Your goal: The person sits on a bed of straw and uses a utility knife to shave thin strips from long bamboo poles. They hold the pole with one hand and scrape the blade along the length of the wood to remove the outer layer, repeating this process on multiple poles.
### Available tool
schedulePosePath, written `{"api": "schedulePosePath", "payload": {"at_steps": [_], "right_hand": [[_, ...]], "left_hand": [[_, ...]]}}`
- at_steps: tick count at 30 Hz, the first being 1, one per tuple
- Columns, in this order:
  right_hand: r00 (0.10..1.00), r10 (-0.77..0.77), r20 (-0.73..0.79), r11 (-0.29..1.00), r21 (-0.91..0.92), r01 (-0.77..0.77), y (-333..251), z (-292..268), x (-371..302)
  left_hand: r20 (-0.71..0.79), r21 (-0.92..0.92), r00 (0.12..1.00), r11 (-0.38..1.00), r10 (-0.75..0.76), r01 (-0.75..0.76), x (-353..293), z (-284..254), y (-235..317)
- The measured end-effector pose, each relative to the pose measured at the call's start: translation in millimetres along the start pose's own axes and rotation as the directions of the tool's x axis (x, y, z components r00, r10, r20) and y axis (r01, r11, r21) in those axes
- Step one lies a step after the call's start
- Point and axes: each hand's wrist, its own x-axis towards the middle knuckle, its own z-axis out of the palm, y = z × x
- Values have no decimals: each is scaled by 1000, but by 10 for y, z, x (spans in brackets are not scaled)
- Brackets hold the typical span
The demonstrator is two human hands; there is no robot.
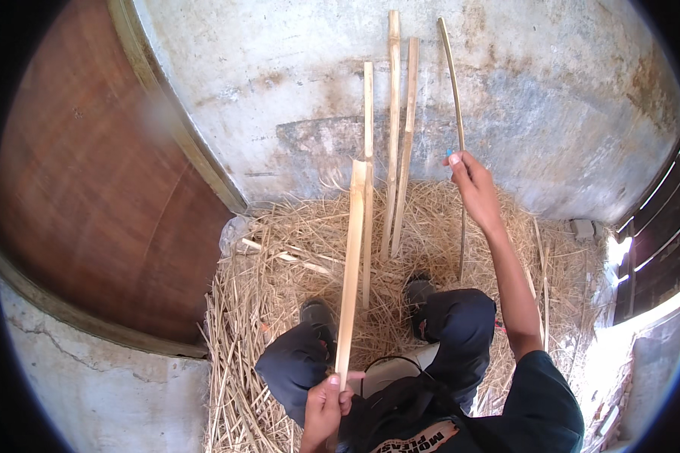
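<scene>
While the left hand (323, 409) wraps its fingers closely around the near end of a long, flat, pale-yellow bamboo strip (350, 279), tilted above dry, tan straw-like litter (238, 355), the right hand (474, 187) is raised, fingers curled beside a small, bright-blue object (449, 152) and a thin, brown wooden stick (452, 72); its exact grip cannot be told. Holding the strip firmly, skin off its thin edges, should steady it best.

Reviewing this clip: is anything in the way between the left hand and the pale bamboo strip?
Nothing visible stands between them: the left hand already grips the bamboo strip at its lower end. The upright sticks near the wall are beyond the strip.
</scene>
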Motion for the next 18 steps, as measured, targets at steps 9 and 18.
{"api": "schedulePosePath", "payload": {"at_steps": [9,18], "right_hand": [[803,-566,187,823,86,561,-947,215,-1232],[713,-634,299,763,95,639,-1147,234,-1608]], "left_hand": [[-166,218,939,940,301,-263,257,207,286],[-213,365,859,853,466,-372,350,428,479]]}}
